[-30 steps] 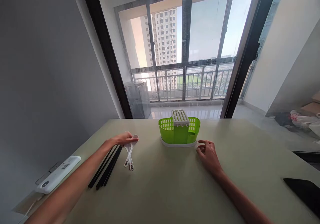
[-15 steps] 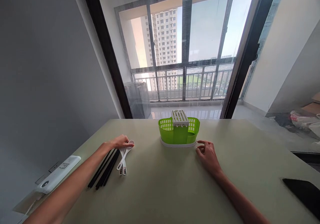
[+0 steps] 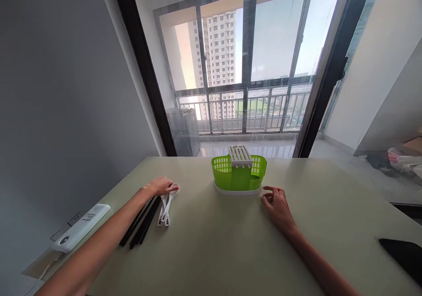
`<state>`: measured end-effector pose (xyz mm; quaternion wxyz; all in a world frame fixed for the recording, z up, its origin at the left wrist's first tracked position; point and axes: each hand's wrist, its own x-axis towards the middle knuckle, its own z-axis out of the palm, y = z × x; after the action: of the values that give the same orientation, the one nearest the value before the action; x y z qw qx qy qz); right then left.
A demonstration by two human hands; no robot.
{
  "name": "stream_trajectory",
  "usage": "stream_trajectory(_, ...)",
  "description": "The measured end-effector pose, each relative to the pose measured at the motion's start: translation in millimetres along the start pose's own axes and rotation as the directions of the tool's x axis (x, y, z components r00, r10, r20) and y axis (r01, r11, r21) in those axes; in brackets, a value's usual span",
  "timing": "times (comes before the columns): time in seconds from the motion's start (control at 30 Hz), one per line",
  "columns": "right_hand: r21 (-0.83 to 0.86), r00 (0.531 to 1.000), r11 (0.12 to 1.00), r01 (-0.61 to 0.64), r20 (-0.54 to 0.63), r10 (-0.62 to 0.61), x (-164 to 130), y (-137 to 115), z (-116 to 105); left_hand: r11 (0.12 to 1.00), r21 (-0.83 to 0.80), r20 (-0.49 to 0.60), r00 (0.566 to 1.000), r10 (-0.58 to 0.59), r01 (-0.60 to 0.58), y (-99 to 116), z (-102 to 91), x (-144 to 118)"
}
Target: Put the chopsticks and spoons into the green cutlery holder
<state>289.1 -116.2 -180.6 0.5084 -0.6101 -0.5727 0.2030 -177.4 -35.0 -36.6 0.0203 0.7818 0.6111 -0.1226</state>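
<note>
My left hand (image 3: 160,186) is closed on the bowl ends of several white spoons (image 3: 168,207) at the left of the table. Their handles point toward me and lie close together, with dark printed marks near the tips. Just left of them lie several black chopsticks (image 3: 145,226), whose far ends are hidden under my hand and wrist. Near the far edge stands a green cutlery basket (image 3: 223,181) with a white slotted top piece and a white base. My right hand (image 3: 277,206) rests beside the basket's right end, loosely bent, fingers apart and holding nothing.
A white power strip (image 3: 81,228) runs along the table's left edge by the wall. A black flat object (image 3: 402,254) lies at the right. Beyond the pale green table (image 3: 217,247) is a glass door in a dark frame.
The spoon handles, crossed and spread before, have drawn together under my left hand. My right hand stays beside the basket. The whole view has shifted slightly.
</note>
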Motion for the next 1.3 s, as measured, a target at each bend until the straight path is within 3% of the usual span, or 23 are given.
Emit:
stream_trajectory(0.2, 0.005, 1.0, 1.0, 0.005, 0.002, -0.005, 0.4, 3.0, 1.1, 1.0, 0.022, -0.178, 0.984, -0.011, 0.015, 7.0, -15.8, 0.0)
stream_trajectory(0.33, 0.009, 1.0, 1.0, 0.007, 0.001, -0.007, 0.3, 3.0, 1.4, 0.999, 0.045, -0.404, 0.914, 0.03, -0.013, 37.2, -35.8, 3.1)
stream_trajectory(0.43, 0.008, 1.0, 1.0, 0.008, -0.002, -0.008, -0.1, 2.0, 1.1, 0.995, 0.036, -0.553, 0.827, 0.097, -0.092, 86.1, -53.9, 6.9)
stream_trajectory(0.5, 0.005, 1.0, 1.0, 0.004, -0.002, -0.004, -0.3, 1.5, 0.7, 0.969, -0.029, -0.747, 0.649, 0.142, -0.246, 129.6, -66.3, 6.8)
stream_trajectory(0.53, 0.003, 1.0, 1.0, 0.001, -0.004, -0.001, -0.4, 1.4, 0.5, 0.949, -0.036, -0.796, 0.583, 0.162, -0.314, 153.0, -72.0, 5.7)
stream_trajectory(0.6, 0.001, 1.0, 1.0, -0.001, -0.008, 0.001, -0.5, 1.3, 0.2, 0.913, -0.023, -0.84, 0.504, 0.203, -0.407, 199.6, -81.0, 2.2)
stream_trajectory(0.7, 0.004, 1.0, 1.0, 0.002, -0.013, -0.002, -0.4, 1.7, -0.1, 0.898, 0.027, -0.853, 0.458, 0.25, -0.44, 257.1, -83.7, -1.5)
stream_trajectory(0.8, 0.01, 1.0, 1.0, 0.007, -0.018, -0.006, -0.3, 2.4, -0.1, 0.918, 0.108, -0.815, 0.495, 0.302, -0.383, 286.1, -73.3, 2.2)
stream_trajectory(0.9, 0.017, 1.0, 1.0, 0.009, -0.014, -0.008, -0.3, 2.7, 0.2, 0.932, 0.173, -0.773, 0.542, 0.33, -0.32, 282.8, -61.0, 10.7)
stream_trajectory(1.0, 0.019, 1.0, 1.0, 0.005, -0.005, -0.005, -0.5, 2.0, 0.3, 0.939, 0.197, -0.771, 0.546, 0.326, -0.283, 254.8, -57.2, 19.2)
stream_trajectory(1.1, 0.018, 1.0, 1.0, -0.005, -0.002, 0.005, -0.8, 0.0, -0.4, 0.958, 0.165, -0.781, 0.563, 0.272, -0.234, 210.7, -60.9, 27.9)
stream_trajectory(1.23, 0.019, 1.0, 1.0, -0.011, 0.006, 0.011, -1.1, -3.2, -1.1, 0.985, 0.068, -0.73, 0.665, 0.156, -0.156, 137.5, -66.2, 36.5)
stream_trajectory(1.3, 0.018, 1.0, 1.0, -0.012, 0.006, 0.012, -1.3, -4.4, -1.0, 0.992, 0.038, -0.721, 0.685, 0.109, -0.118, 100.9, -67.4, 35.6)
